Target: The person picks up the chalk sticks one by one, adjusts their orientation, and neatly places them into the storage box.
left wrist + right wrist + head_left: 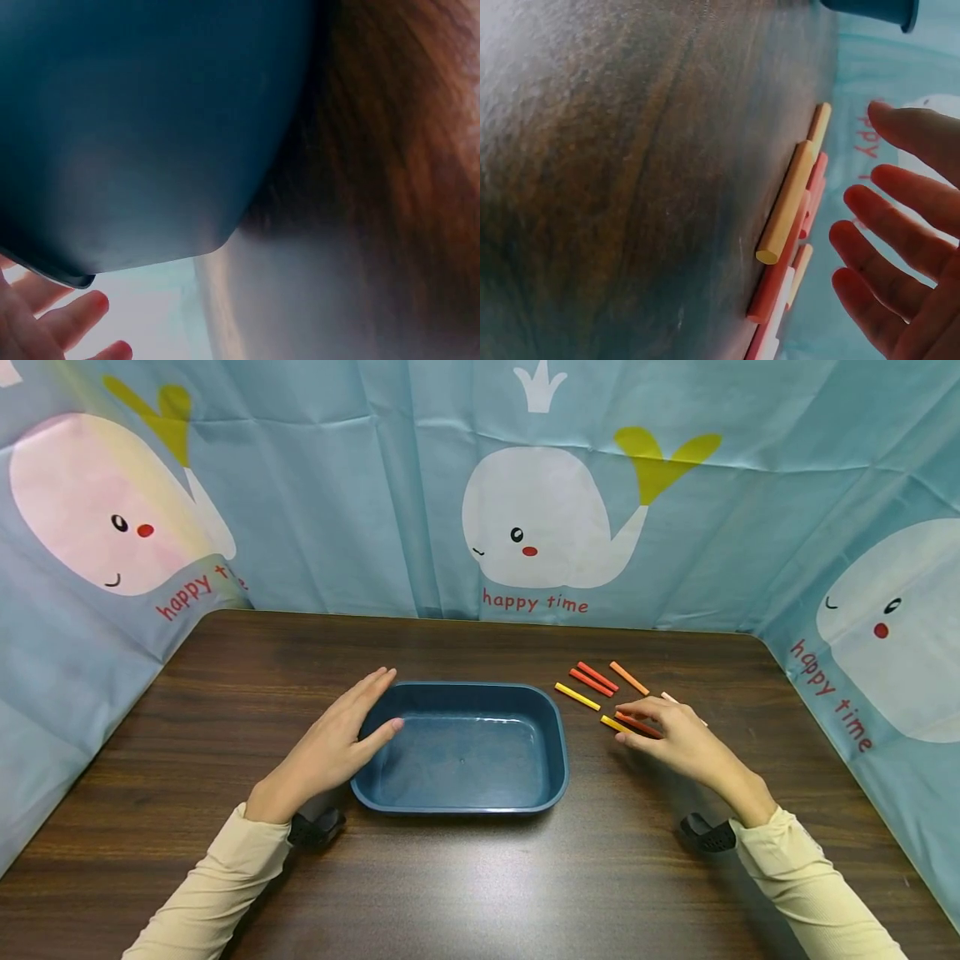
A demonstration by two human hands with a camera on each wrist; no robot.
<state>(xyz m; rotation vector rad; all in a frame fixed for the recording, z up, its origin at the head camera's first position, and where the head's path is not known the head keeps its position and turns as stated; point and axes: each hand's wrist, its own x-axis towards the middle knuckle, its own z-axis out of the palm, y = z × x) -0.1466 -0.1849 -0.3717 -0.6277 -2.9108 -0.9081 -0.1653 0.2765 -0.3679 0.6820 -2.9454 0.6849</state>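
A dark blue rectangular plastic tub (459,811) stands mid-table with nothing inside. My left hand (330,743) is at its left end, fingers straight and thumb reaching over the rim. In the left wrist view, fingertips show at the rim beyond the tub's wall (150,165). My right hand (686,739) hovers over several crayon-like sticks, relaxed fingers spread around a red-orange stick (637,725) and a yellow stick (613,724). The right wrist view shows those fingers (900,225) apart from the sticks, with nothing between them. A white stick (669,697) is partly hidden behind that hand.
Just beyond the right hand lie another yellow stick (577,696), two red sticks (597,676) and an orange stick (629,678). The brown wood-grain table (465,893) is bordered at the back and sides by a light blue whale-print curtain (315,527).
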